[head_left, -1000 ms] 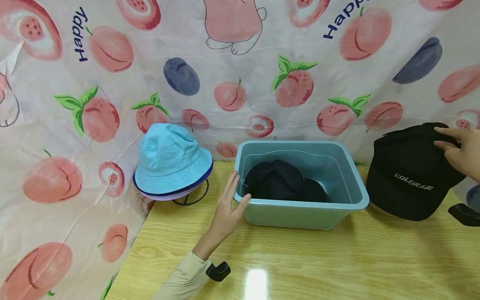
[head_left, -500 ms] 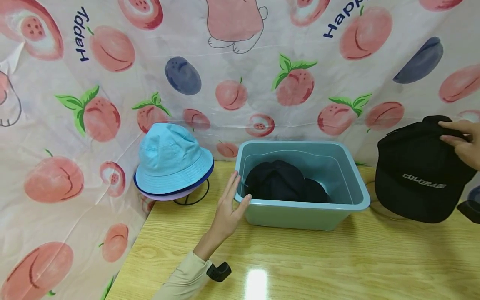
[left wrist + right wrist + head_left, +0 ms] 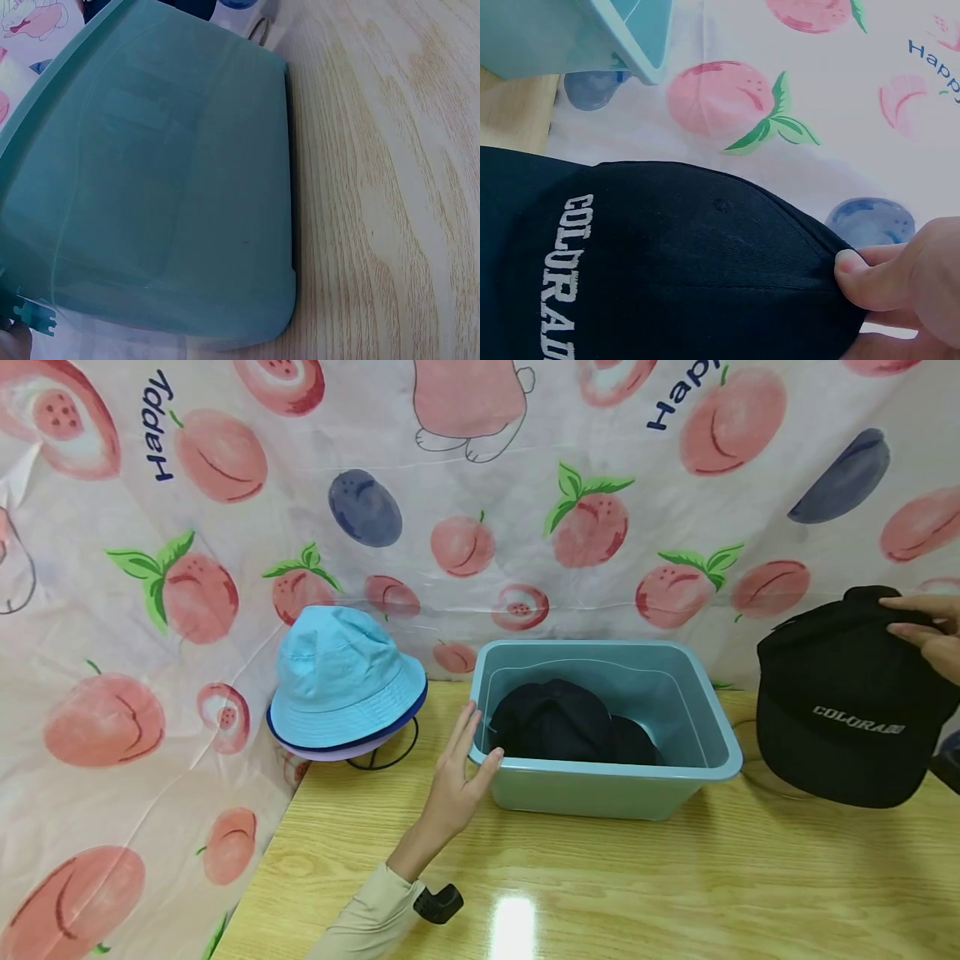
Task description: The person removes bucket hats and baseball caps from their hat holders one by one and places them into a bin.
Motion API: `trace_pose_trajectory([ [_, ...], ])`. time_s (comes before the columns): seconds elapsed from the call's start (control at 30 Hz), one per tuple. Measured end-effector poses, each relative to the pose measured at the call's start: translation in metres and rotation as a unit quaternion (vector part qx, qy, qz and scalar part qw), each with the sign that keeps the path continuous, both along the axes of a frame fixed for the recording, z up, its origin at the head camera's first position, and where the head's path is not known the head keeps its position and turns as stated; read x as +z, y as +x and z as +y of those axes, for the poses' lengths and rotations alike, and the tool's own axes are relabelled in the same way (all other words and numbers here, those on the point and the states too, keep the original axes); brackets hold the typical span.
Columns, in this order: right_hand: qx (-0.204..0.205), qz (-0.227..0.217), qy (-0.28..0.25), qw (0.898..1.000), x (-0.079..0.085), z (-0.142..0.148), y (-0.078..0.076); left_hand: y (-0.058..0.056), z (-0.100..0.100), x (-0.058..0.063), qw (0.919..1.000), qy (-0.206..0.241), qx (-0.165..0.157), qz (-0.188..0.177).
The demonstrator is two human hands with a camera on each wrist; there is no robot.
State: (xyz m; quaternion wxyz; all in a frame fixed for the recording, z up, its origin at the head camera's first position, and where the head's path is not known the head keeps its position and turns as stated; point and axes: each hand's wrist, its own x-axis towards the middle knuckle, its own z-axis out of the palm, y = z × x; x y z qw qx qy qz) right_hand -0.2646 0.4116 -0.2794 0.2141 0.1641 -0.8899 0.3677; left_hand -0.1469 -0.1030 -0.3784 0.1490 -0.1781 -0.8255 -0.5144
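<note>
At the right, my right hand (image 3: 930,631) pinches the crown of a black baseball cap (image 3: 847,677) with pale lettering across its front. In the right wrist view, thumb and fingers close on the fabric of the cap (image 3: 667,247). My left hand (image 3: 453,777) lies at the left front corner of a blue-green plastic bin (image 3: 600,789), fingers straight and spread along its rim. Inside the bin rests another dark cap (image 3: 555,722). The left wrist view is mostly filled by the bin's outer wall (image 3: 165,172).
Left of the bin, a light blue bucket hat (image 3: 341,681) tops a stack of hats on a black wire stand (image 3: 408,747). A thin round wire base (image 3: 765,777) shows behind the held cap. A fruit-print cloth (image 3: 465,493) hangs behind the wooden table (image 3: 600,885).
My right hand has lifted the black cap slightly and carried it to the right, uncovering more of the wire base. My left hand has stayed at the bin's corner.
</note>
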Motion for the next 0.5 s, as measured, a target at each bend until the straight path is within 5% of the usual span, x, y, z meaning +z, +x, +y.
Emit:
trace_pose_trajectory([
  [0.13, 0.06, 0.018, 0.003, 0.998, 0.0, 0.011, -0.008, 0.001, 0.0, 0.0, 1.0, 0.003, -0.002, 0.002],
  [0.4, 0.019, 0.074, 0.038, 0.996, -0.014, 0.03, -0.015, 0.001, 0.001, 0.001, 0.9999, 0.006, -0.002, 0.01],
  [0.5, 0.012, 0.097, 0.062, 0.993, -0.042, 0.067, -0.036, 0.001, 0.002, 0.001, 0.9999, 0.006, -0.003, 0.012],
])
